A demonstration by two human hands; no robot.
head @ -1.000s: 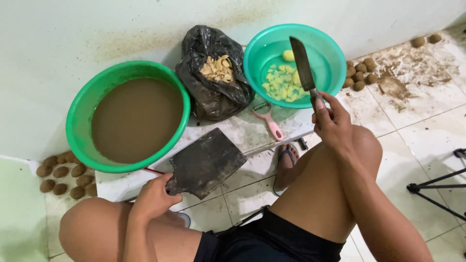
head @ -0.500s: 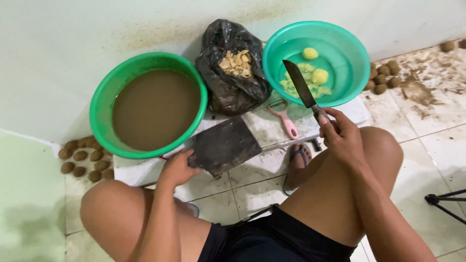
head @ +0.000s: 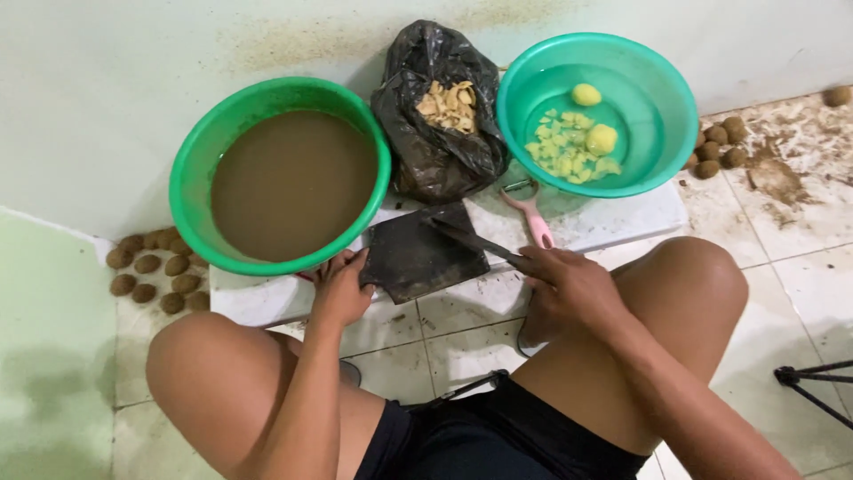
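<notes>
My right hand [head: 569,286] grips the handle of a knife [head: 469,238], whose blade lies flat across a dark cutting board [head: 419,258]. That board sits on a white slab [head: 613,222] on the floor between my knees. My left hand [head: 340,289] holds the board's left edge, fingers spread against it, close under the rim of a green basin [head: 204,160] full of brown muddy water. A teal basin [head: 657,98] at the upper right holds clear water, cut yellow pieces and two peeled potatoes [head: 593,116].
A black plastic bag [head: 435,151] with peelings stands between the basins. A pink peeler [head: 533,218] lies on the slab by the bag. Unpeeled brown potatoes lie on the floor at the left [head: 151,271] and at the right [head: 720,147]. A tripod leg [head: 813,382] reaches in at lower right.
My right hand brought the knife down from over the teal basin onto the cutting board. My left hand slid from the board's near corner up to its left edge.
</notes>
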